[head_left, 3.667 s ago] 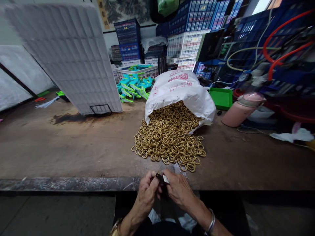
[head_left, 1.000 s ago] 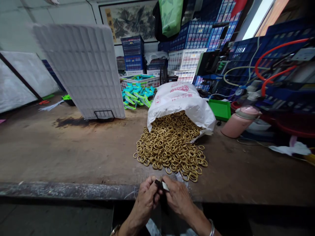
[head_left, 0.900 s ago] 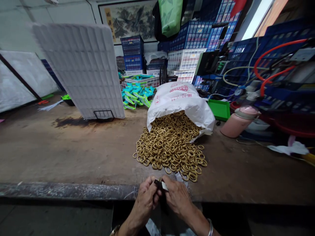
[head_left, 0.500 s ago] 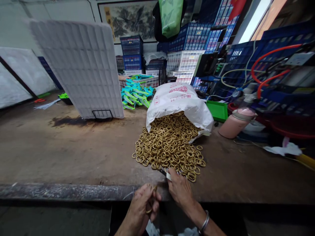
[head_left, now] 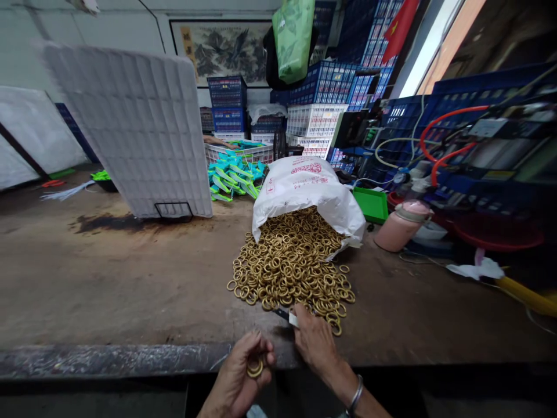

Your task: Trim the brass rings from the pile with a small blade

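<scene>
My left hand point(head_left: 237, 371), at the table's front edge, is closed around a gold-coloured ring point(head_left: 255, 369), which shows between curled fingers and palm. My right hand point(head_left: 315, 341) is closed on a small knife point(head_left: 283, 315). The knife's dark, narrow blade points left and its white part shows by my thumb; the rest is hidden in my grip. My right fingertips are at the near edge of a heap of gold rings point(head_left: 289, 264). The heap spills out of a white sack point(head_left: 304, 186) with red print, lying with its mouth towards me.
A tall pale ribbed panel point(head_left: 139, 133) stands at left on a black wire stand. Blue-green and lime pieces point(head_left: 235, 174) lie behind, by another person's arm point(head_left: 217, 141). At right are a green tray point(head_left: 371, 204), a pink bottle point(head_left: 401, 227) and red hoses point(head_left: 444, 128).
My left hand has drawn slightly down and left, and its fingers have curled so the ring shows more plainly. My right hand stays by the heap with the knife. The view has shifted slightly.
</scene>
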Demonstrator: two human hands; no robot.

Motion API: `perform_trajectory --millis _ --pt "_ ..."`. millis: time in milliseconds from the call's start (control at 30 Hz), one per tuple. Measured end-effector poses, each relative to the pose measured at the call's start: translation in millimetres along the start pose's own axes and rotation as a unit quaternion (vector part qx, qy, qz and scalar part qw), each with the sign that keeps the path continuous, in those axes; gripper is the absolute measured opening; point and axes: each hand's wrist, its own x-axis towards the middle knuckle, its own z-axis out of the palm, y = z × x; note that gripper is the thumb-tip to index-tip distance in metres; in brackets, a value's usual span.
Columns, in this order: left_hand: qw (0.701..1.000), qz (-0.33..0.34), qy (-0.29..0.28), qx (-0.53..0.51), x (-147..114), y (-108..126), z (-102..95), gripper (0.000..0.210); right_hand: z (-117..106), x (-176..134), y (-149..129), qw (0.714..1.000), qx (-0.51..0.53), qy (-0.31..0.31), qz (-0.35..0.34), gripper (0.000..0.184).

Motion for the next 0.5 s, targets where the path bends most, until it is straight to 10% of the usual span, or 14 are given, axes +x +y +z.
perform_trajectory --millis 133,267,500 --pt "0.996 0.039 0.019 0.072 5 0 4.8 0.030 -11 0 -4 0.970 0.240 -0.026 -0.007 0.017" --pt "0.977 0.107 0.025 0.181 10 -1 8.4 0.037 -23 -5 -14 0.870 0.479 -0.118 0.018 0.027" --pt "0.962 0.114 -0.002 0.249 11 -4 8.9 0.033 -25 -9 -20 0.767 0.599 -0.213 0.084 0.040"
